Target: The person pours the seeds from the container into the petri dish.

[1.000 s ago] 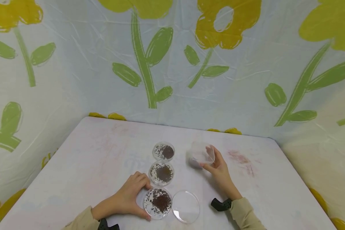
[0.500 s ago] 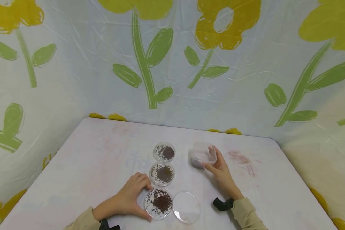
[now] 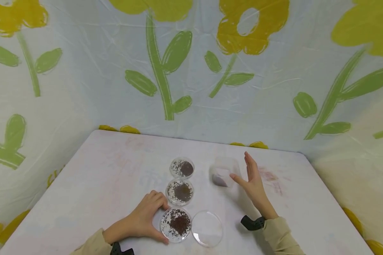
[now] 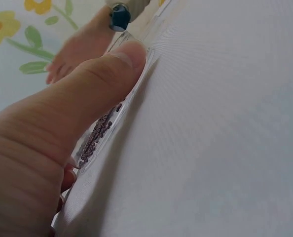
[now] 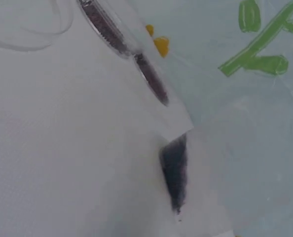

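Note:
My left hand [image 3: 143,217] holds the nearest clear petri dish [image 3: 176,238] by its left edge, thumb and fingers around the rim. Dark brown grains lie heaped and scattered in that dish; in the left wrist view the thumb [image 4: 94,81] covers part of it. Apart from anything, my right hand [image 3: 253,186] has its fingers spread, just right of a translucent plastic container [image 3: 226,164]. Dark material [image 5: 175,173] shows at the container's bottom in the right wrist view.
Beyond the held dish, a middle petri dish [image 3: 179,192] and a far petri dish [image 3: 182,168] stand in line, both with dark grains. A clear round lid [image 3: 207,228] lies right of the nearest dish. Flower-printed cloth [image 3: 191,81] rises behind the table [image 3: 115,166].
My right hand has let go of the plastic container and moved right, its fingers spreading; the container now stands on the table. The left hand keeps its place on the petri dish.

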Tool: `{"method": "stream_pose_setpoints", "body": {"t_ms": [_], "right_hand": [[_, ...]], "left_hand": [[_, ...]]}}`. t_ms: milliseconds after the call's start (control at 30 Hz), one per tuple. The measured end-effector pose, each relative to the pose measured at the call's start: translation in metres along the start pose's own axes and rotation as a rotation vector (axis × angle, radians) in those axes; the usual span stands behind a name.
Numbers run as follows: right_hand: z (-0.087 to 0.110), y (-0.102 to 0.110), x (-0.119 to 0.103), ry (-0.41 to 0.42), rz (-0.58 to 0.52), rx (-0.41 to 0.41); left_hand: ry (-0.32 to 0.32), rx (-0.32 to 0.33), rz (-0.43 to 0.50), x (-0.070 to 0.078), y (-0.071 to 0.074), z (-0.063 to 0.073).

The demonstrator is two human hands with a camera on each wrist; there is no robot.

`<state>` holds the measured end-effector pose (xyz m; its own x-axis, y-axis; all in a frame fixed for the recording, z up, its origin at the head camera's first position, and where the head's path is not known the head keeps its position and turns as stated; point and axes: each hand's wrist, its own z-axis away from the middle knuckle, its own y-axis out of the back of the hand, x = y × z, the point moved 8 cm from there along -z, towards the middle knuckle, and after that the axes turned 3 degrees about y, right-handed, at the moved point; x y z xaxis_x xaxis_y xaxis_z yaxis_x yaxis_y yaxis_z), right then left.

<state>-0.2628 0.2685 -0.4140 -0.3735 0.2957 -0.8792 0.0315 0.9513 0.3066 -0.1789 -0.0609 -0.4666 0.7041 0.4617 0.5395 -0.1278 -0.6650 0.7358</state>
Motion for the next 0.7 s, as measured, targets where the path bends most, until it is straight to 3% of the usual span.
{"method": "stream_pose_setpoints", "body": {"t_ms": [200,367,700], "right_hand": [[-0.001,-0.003,-0.046,0.16,0.041,-0.039],[0.006,-0.017,-0.078,0.279,0.02,-0.122],[0.034,-0.048,-0.109,0.419,-0.106,-0.315]], "left_hand": [[-0.016,0.017,-0.004,0.002,0.002,0.0],[-0.008,0.013,-0.005,0.002,0.002,0.0],[-0.002,0.007,-0.016,0.0,0.002,0.001]]}}
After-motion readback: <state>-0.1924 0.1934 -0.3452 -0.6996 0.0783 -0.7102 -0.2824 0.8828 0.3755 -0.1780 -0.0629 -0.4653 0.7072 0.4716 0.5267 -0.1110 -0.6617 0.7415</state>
